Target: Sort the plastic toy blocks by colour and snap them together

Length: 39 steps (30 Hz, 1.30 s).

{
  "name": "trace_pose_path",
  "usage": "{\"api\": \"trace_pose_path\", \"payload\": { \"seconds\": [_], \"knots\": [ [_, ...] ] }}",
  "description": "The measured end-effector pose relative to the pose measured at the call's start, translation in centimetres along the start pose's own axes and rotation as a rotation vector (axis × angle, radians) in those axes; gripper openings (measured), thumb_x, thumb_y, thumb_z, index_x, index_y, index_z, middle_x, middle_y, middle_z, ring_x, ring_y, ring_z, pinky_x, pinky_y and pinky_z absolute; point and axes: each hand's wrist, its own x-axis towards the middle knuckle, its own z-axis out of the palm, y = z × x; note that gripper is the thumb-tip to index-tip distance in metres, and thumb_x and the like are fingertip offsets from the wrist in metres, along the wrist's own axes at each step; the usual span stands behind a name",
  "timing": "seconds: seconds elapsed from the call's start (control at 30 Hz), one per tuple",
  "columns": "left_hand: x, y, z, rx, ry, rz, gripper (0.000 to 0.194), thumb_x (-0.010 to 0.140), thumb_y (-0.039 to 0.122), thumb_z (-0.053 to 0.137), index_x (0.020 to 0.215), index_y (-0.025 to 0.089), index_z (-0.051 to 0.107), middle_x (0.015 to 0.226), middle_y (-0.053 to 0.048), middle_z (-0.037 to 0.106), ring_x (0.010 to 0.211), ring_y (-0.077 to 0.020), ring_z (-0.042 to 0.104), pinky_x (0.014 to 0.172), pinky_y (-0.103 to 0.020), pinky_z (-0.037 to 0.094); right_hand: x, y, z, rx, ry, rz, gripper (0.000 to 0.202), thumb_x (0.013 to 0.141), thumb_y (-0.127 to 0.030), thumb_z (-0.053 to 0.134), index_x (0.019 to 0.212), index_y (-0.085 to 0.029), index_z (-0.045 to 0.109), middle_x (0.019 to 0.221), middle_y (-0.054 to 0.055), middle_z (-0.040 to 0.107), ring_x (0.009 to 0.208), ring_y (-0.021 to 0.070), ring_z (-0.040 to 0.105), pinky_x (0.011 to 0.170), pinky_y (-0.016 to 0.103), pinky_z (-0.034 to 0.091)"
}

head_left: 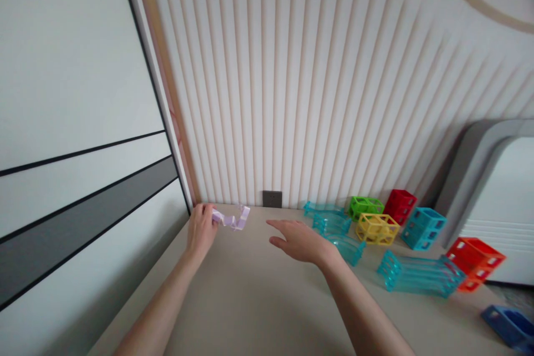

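Note:
Near the far left corner of the tabletop, my left hand [203, 228] is closed on the left end of a lilac zigzag piece [227, 221]. This piece looks like several small square panels joined in a chain, with its right end standing up; its finer details are blurred. My right hand [300, 239] hovers over the table to the right of it, fingers stretched out and thumb apart, holding nothing. Just beyond my right wrist lie curved clear-teal track pieces [346, 247], partly hidden by my forearm.
On the right of the table [246, 295] stand stacked green [365, 207], yellow [377, 228], red [399, 207], blue [423, 228] and orange [475, 261] frames, a straight teal track [423, 275] and a dark-blue piece [511, 325]. A ribbed wall [267, 94] with a socket [272, 199] closes the back.

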Motion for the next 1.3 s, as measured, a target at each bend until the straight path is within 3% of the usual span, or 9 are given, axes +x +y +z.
{"api": "trace_pose_path", "payload": {
  "seconds": [0.23, 0.4, 0.57, 0.63, 0.73, 0.8, 0.97, 1.17, 1.3],
  "knots": [
    [-2.0, -1.6, 2.3, 0.087, -0.022, 0.061, 0.026, 0.084, 0.003, 0.049, 0.102, 0.016, 0.062, 0.103, -0.013, 0.059, 0.101, -0.0298, 0.058, 0.091, -0.04, 0.048, -0.1, -0.4, 0.4, -0.019, -0.012, -0.01, 0.05, 0.099, -0.034, 0.047, 0.147, -0.023, 0.049, 0.142, 0.014, 0.059, 0.131, 0.0327, 0.056, 0.108, 0.052, 0.043],
    [-2.1, -1.7, 3.6, 0.086, -0.069, 0.085, 0.031, 0.087, 0.011, 0.051, 0.117, 0.015, 0.06, 0.116, -0.016, 0.057, 0.108, -0.0307, 0.058, 0.093, -0.041, 0.048, 0.0, -0.8, 0.7, -0.019, -0.047, -0.021, 0.049, 0.099, -0.035, 0.048, 0.147, -0.024, 0.049, 0.143, 0.013, 0.058, 0.131, 0.0316, 0.056, 0.107, 0.051, 0.043],
    [-2.8, -0.7, 3.5, 0.084, -0.103, 0.202, 0.054, 0.086, 0.016, 0.057, 0.139, 0.018, 0.048, 0.14, -0.018, 0.047, 0.129, -0.0327, 0.048, 0.106, -0.046, 0.042, 0.0, -1.2, 1.0, -0.044, -0.026, -0.046, 0.048, 0.099, -0.033, 0.05, 0.146, -0.023, 0.049, 0.142, 0.014, 0.06, 0.13, 0.0315, 0.057, 0.106, 0.05, 0.043],
    [-3.1, 0.0, 3.1, 0.08, -0.122, 0.258, 0.046, 0.088, 0.021, 0.057, 0.134, 0.02, 0.054, 0.139, -0.017, 0.049, 0.128, -0.0336, 0.049, 0.106, -0.048, 0.041, 0.0, -1.5, 1.1, -0.057, 0.008, -0.067, 0.047, 0.1, -0.034, 0.049, 0.146, -0.023, 0.05, 0.14, 0.014, 0.061, 0.127, 0.0316, 0.059, 0.105, 0.049, 0.044],
    [-3.6, 1.4, 2.7, 0.059, -0.199, 0.306, 0.03, 0.093, 0.025, 0.052, 0.12, 0.021, 0.064, 0.12, -0.015, 0.061, 0.114, -0.0317, 0.058, 0.098, -0.047, 0.047, 0.0, -2.1, 1.3, -0.077, 0.043, -0.085, 0.046, 0.1, -0.036, 0.049, 0.144, -0.022, 0.051, 0.134, 0.014, 0.065, 0.123, 0.0311, 0.062, 0.102, 0.046, 0.046],
    [-4.0, 2.1, 2.8, 0.025, -0.231, 0.316, 0.032, 0.095, 0.025, 0.05, 0.123, 0.019, 0.062, 0.116, -0.015, 0.063, 0.111, -0.0313, 0.06, 0.096, -0.045, 0.048, -0.1, -2.6, 1.5, -0.084, 0.052, -0.099, 0.045, 0.1, -0.038, 0.049, 0.142, -0.023, 0.053, 0.133, 0.013, 0.066, 0.121, 0.0303, 0.063, 0.101, 0.045, 0.046],
    [-4.4, 2.3, 3.7, 0.017, -0.292, 0.247, 0.043, 0.097, 0.028, 0.046, 0.138, 0.017, 0.053, 0.13, -0.017, 0.058, 0.121, -0.0324, 0.056, 0.096, -0.045, 0.048, -0.6, -3.2, 2.4, -0.103, 0.154, -0.064, 0.036, 0.1, -0.034, 0.049, 0.132, -0.023, 0.061, 0.124, 0.01, 0.072, 0.112, 0.0273, 0.068, 0.098, 0.04, 0.046],
    [-4.3, 1.2, 4.6, 0.143, -0.351, 0.121, 0.053, 0.098, 0.035, 0.042, 0.144, 0.009, 0.046, 0.131, -0.022, 0.058, 0.122, -0.036, 0.054, 0.093, -0.048, 0.048, -5.3, -0.3, 4.8, -0.183, 0.255, 0.098, 0.027, 0.101, -0.024, 0.044, 0.107, -0.021, 0.07, 0.102, 0.008, 0.075, 0.098, 0.0243, 0.069, 0.089, 0.036, 0.049],
    [-4.0, 1.3, 4.3, 0.153, -0.274, 0.085, 0.049, 0.097, 0.029, 0.04, 0.137, 0.003, 0.052, 0.123, -0.023, 0.062, 0.112, -0.0352, 0.059, 0.089, -0.046, 0.049, -10.4, 3.6, 6.9, -0.268, 0.428, 0.268, 0.029, 0.099, -0.023, 0.045, 0.118, -0.021, 0.066, 0.123, 0.013, 0.068, 0.114, 0.0293, 0.062, 0.096, 0.045, 0.049]
  ]
}}
